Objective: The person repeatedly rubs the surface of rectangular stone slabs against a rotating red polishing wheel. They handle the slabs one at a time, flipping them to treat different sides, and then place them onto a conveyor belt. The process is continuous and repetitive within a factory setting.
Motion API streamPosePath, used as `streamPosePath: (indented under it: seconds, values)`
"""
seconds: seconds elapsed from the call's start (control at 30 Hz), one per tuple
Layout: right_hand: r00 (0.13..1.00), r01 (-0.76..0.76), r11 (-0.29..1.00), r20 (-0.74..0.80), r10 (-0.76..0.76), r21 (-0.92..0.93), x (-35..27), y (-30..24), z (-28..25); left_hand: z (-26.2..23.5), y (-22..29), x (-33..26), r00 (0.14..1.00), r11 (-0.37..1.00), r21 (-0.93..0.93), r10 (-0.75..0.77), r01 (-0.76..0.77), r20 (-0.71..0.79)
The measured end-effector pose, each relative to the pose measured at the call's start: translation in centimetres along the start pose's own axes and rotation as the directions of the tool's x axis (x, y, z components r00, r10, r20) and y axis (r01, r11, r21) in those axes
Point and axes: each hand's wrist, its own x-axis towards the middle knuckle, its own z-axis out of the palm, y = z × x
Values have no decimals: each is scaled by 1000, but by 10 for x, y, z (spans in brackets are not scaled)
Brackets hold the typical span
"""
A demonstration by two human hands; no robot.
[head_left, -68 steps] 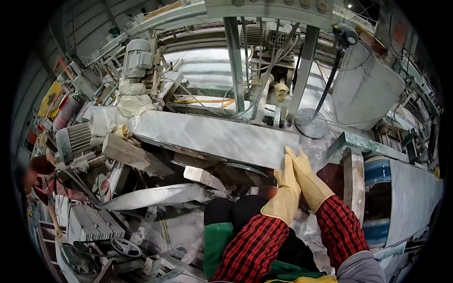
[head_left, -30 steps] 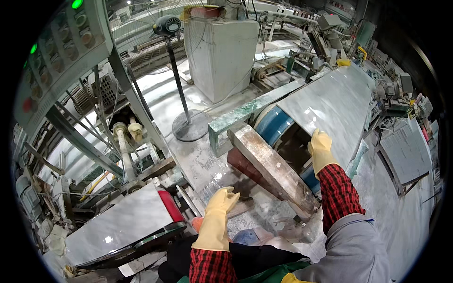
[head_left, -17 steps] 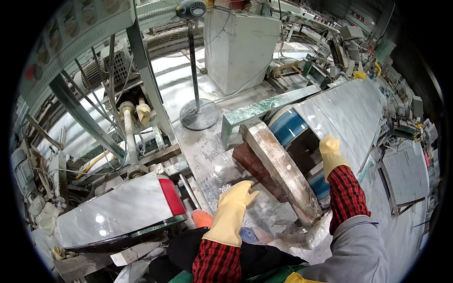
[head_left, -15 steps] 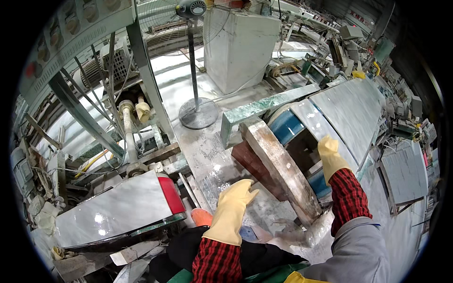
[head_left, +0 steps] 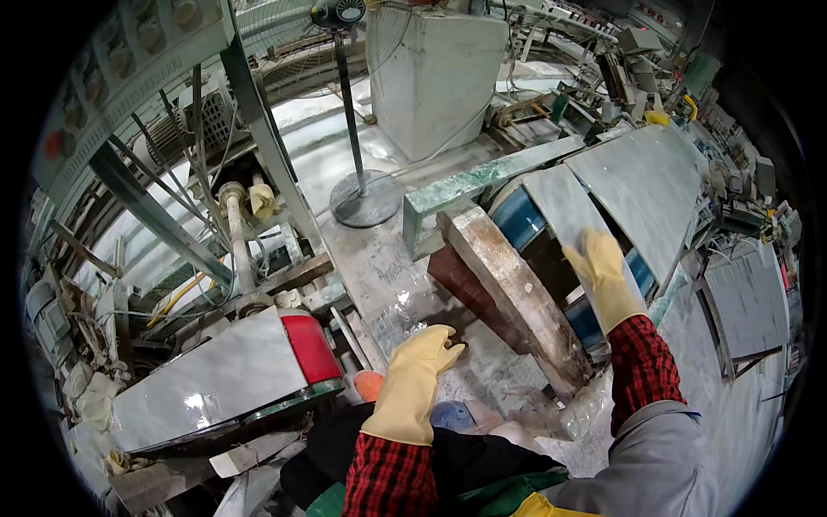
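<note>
My right hand (head_left: 606, 274), in a cream rubber glove, lies with its fingers spread on a narrow pale grey-veined stone strip (head_left: 562, 209). Beneath the strip are blue bands (head_left: 519, 224) with a dark gap between them. A wider slab (head_left: 642, 189) of similar stone is just to the strip's right, with a widening gap at the near end. My left hand (head_left: 415, 375), gloved alike, hovers in front of my body, holding nothing; its fingers are loosely bent and the thumb stands apart. Between the hands slants a worn, rust-stained beam (head_left: 515, 297).
A pedestal fan's round base (head_left: 366, 199) stands ahead on the wet floor, beside a large white block (head_left: 438, 82). A green-edged rail (head_left: 487, 178) crosses beyond the beam. At left, another pale slab (head_left: 211, 375) ends at a red piece (head_left: 311, 348). Machinery and cables crowd the far left.
My right hand has moved left onto the narrow strip. The strip has shifted left, away from the wider slab, showing blue between them. My left hand has barely moved.
</note>
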Motion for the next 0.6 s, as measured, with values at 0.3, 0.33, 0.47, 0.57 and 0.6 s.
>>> streamPosePath:
  seconds: [0.3, 0.33, 0.47, 0.57, 0.6]
  values:
    - [787, -560, 746, 513, 343, 361, 23, 112, 45, 0, 17, 0, 1000, 999, 55, -1, 1, 5]
    - [793, -540, 756, 525, 309, 370, 23, 96, 28, -2, 19, 0, 1000, 999, 37, -16, 15, 16]
    - [811, -531, 822, 406, 422, 207, 19, 60, -22, -2, 30, 1, 998, 997, 67, -37, 34, 46]
    - [853, -505, 789, 345, 393, 351, 10, 67, -29, 4, 35, 5, 999, 997, 72, -20, 18, 33]
    - [853, -507, 762, 357, 380, 402, 6, 64, -34, 4, 36, 6, 999, 996, 85, -6, 3, 39]
